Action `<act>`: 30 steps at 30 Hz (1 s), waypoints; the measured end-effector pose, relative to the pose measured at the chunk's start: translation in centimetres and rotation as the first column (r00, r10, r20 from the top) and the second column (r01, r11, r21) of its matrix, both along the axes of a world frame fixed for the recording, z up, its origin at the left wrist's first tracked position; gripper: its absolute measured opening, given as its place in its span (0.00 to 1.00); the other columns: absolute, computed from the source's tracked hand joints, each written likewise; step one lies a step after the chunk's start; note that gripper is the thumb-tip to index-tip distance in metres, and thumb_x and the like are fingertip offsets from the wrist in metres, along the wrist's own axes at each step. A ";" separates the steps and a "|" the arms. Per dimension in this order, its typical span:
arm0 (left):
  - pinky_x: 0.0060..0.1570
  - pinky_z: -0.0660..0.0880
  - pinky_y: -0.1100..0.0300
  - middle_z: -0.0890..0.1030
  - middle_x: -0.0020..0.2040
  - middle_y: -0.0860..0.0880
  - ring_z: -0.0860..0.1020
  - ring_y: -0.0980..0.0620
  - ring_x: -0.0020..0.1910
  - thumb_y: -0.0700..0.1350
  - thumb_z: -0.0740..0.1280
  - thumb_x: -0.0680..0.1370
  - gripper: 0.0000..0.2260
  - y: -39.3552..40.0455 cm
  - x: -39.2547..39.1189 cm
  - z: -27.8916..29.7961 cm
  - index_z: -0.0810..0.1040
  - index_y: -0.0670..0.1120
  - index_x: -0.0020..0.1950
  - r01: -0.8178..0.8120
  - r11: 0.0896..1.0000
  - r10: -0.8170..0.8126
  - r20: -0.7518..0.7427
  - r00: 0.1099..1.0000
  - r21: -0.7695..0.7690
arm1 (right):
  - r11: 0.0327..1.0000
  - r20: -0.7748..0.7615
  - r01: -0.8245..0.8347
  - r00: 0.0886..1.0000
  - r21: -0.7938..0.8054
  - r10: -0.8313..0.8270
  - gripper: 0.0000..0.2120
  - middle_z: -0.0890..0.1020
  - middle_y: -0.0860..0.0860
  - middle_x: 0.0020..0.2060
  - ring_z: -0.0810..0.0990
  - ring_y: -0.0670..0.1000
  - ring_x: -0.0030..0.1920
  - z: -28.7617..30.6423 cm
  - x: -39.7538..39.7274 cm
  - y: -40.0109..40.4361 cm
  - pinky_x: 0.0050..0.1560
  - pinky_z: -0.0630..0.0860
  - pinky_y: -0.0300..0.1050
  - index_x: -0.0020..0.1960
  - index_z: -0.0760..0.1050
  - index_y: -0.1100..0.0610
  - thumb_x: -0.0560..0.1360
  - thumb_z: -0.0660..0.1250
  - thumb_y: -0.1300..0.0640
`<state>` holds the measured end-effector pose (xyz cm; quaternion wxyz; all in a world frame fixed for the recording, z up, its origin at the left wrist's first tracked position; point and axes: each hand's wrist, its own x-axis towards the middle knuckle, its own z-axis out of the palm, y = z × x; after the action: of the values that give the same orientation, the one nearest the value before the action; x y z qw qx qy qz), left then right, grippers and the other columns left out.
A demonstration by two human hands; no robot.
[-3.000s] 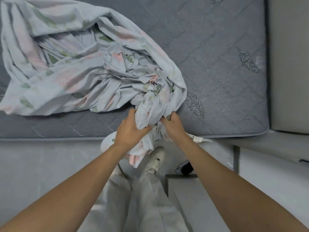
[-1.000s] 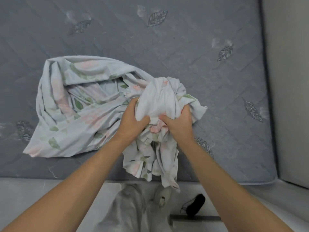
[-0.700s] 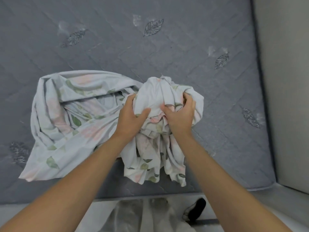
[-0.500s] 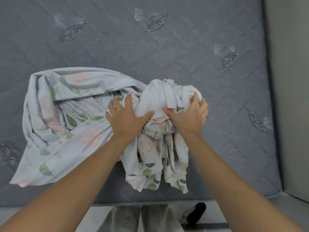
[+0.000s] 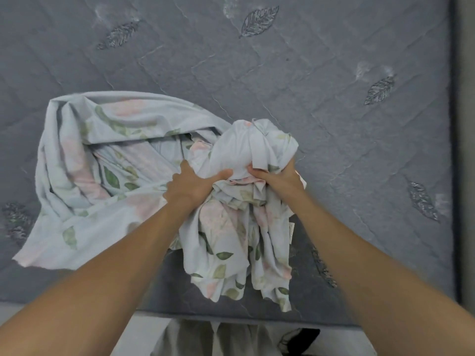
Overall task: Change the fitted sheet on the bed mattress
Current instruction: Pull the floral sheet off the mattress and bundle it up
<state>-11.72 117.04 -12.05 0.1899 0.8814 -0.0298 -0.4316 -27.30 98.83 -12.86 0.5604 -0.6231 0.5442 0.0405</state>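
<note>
We look down on a grey quilted mattress (image 5: 334,111) with stitched leaf motifs, bare across its far and right parts. On it lies the sheet (image 5: 108,176), pale blue-white with pink flowers and green leaves, crumpled rather than spread.

Our left hand (image 5: 190,186) and right hand (image 5: 280,178) meet at the sheet's bunched middle, just right of the scene's centre. Each grip is clamped on the fabric: the left thumb curls over a rounded wad of cloth from the left, its fingers hidden underneath; the right thumb presses in from the right, its fingers wrapped round the far side of the same wad. The two thumbs nearly touch, with a fold of cloth between them.

The wad bulges up on the far side of the hands. From beneath the hands a loose hanging part of the sheet trails toward us over the near part of the mattress and stops just short of the near edge. A small tag (image 5: 291,228) shows on its right side.

The rest of the sheet fans out to the left, lying flat on the mattress in broad folds, with its far edge curved and its near left corner pointing toward the mattress edge.

Below the near edge we see pale floor (image 5: 64,308), light grey trousers (image 5: 205,340), and a dark object (image 5: 298,339) at the bottom right that we cannot identify. A light wall or panel (image 5: 467,150) runs down the right.
</note>
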 end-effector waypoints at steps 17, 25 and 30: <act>0.55 0.80 0.48 0.82 0.58 0.59 0.81 0.56 0.57 0.65 0.84 0.63 0.36 22.2 7.1 8.4 0.73 0.55 0.63 -0.400 0.768 0.561 0.223 0.797 -0.500 | 0.975 0.393 -0.221 0.897 0.006 0.201 0.56 0.77 0.39 0.71 0.76 0.43 0.71 5.6 16.1 18.9 0.73 0.74 0.53 0.78 0.64 0.44 0.58 0.89 0.41; 0.66 0.67 0.46 0.69 0.61 0.50 0.67 0.44 0.66 0.84 0.67 0.58 0.45 29.6 13.5 3.4 0.74 0.53 0.62 -0.183 0.980 0.198 0.405 0.892 -0.075 | 0.831 -0.141 -0.523 0.852 -0.193 0.504 0.63 0.67 0.49 0.76 0.63 0.59 0.78 1.8 21.1 24.3 0.75 0.66 0.61 0.80 0.61 0.44 0.53 0.73 0.17; 0.77 0.50 0.30 0.54 0.83 0.42 0.52 0.38 0.83 0.89 0.63 0.52 0.64 30.9 15.3 2.1 0.51 0.63 0.83 -0.207 0.977 0.194 0.205 0.959 0.045 | 0.630 -0.322 -0.598 0.800 -0.496 0.506 0.69 0.50 0.57 0.82 0.44 0.62 0.83 3.2 22.1 24.2 0.81 0.45 0.69 0.82 0.52 0.51 0.54 0.68 0.13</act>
<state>3.58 147.93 -9.97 0.1994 0.9244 0.0552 -0.3204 -5.15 122.99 -9.67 0.2625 -0.8932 0.3533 0.0917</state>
